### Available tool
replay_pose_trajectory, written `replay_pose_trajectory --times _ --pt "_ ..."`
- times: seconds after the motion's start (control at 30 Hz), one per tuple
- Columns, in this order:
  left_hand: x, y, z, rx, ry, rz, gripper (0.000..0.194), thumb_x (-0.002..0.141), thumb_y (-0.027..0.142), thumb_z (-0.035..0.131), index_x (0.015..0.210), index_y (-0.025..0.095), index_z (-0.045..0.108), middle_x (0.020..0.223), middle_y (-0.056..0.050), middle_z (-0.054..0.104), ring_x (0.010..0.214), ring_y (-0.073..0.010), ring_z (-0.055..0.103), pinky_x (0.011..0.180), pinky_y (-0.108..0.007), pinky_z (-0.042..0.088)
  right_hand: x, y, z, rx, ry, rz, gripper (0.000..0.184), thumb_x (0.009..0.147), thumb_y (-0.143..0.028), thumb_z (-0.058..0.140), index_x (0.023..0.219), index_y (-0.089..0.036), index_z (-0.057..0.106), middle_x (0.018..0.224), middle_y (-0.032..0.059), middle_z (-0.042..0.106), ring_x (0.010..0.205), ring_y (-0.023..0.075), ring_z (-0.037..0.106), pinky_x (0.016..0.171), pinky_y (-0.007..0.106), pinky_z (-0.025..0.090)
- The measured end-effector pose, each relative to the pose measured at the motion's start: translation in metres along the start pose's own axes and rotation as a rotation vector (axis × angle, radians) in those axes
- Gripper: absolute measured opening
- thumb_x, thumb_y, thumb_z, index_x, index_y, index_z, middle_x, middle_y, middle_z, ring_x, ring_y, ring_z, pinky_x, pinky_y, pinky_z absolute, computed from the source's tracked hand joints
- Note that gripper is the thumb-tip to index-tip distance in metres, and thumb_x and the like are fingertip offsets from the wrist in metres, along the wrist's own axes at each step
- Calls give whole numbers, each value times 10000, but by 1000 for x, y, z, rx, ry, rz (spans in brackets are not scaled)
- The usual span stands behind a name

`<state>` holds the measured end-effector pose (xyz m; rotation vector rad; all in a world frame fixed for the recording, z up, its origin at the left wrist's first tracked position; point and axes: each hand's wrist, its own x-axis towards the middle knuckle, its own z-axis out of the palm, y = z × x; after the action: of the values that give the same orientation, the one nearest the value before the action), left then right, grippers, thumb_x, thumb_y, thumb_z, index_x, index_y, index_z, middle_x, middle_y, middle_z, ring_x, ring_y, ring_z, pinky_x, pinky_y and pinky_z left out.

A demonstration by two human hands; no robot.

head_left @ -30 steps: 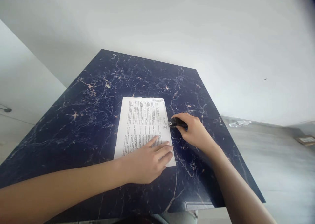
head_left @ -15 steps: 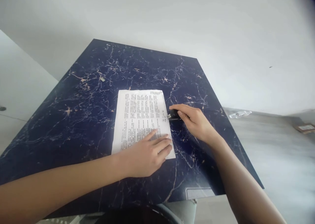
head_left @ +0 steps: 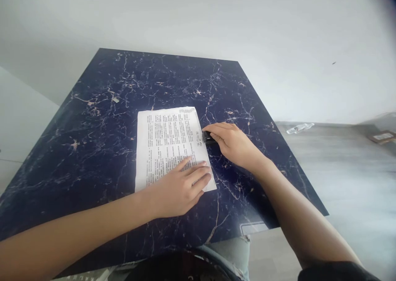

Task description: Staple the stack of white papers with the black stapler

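Note:
Printed sheets of paper (head_left: 168, 141), with a barcode at the top right and handwriting near the right edge, lie on the dark blue marble-patterned table (head_left: 173, 83). Across their lower right part rests my left hand (head_left: 181, 186), palm down, fingers spread on the page. At the right edge of the paper my right hand (head_left: 232, 143) grips a small black stapler (head_left: 208, 138). Its front end meets the page edge beside the handwriting. The fingers cover much of the stapler's top and back.
On the table's far left part is a small pale scrap (head_left: 115, 100). A clear plastic item (head_left: 300, 128) lies on the floor to the right, by the wall, and a brown box (head_left: 383, 136) is farther right. My legs are below the table's near edge.
The stapler's top looks pressed down closer to its base, with my right hand lower over it. My left hand stays flat on the paper. The whole view has shifted slightly.

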<state>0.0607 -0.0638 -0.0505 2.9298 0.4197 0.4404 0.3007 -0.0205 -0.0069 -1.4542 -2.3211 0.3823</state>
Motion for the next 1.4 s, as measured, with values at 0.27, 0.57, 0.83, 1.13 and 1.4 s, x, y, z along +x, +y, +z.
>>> replay_pose_trajectory --times 0.27,0.57,0.83,1.13,1.4 --pt "-1 0 1 -4 12 -1 406 1055 246 432 1411 91 551 1454 -173 595 1427 -292 495 1203 -552 377 0 0 0 -5 -8 10 407 1057 -189 350 1283 -249 683 1272 56 722 1125 269 645 1021 477 457" --pt "-1 1 3 -4 22 -4 403 1041 247 465 1405 99 558 1440 -168 606 1427 -294 494 1208 -538 368 0 -1 0 10 1 19 413 1059 -210 350 1283 -270 692 1263 54 726 1121 275 646 1023 501 465" --pt "-2 1 1 -7 17 -10 398 1047 240 447 1407 113 559 1448 -159 605 1432 -285 490 1208 -535 371 1 1 1 24 3 20 420 1056 -219 350 1280 -270 702 1262 60 726 1117 283 650 1016 517 473" --pt "-2 1 3 10 24 -7 395 1045 241 447 1395 106 570 1438 -164 611 1433 -290 487 1207 -544 368 1 2 2 35 11 15 402 1057 -221 359 1245 -263 712 1243 54 734 1107 275 660 1012 491 475" --pt "-2 1 3 -8 46 -11 388 1021 221 491 1381 103 578 1423 -169 616 1408 -298 512 1202 -524 365 1 2 3 44 13 9 403 1048 -234 371 1257 -282 712 1200 54 748 1104 283 665 1006 507 483"
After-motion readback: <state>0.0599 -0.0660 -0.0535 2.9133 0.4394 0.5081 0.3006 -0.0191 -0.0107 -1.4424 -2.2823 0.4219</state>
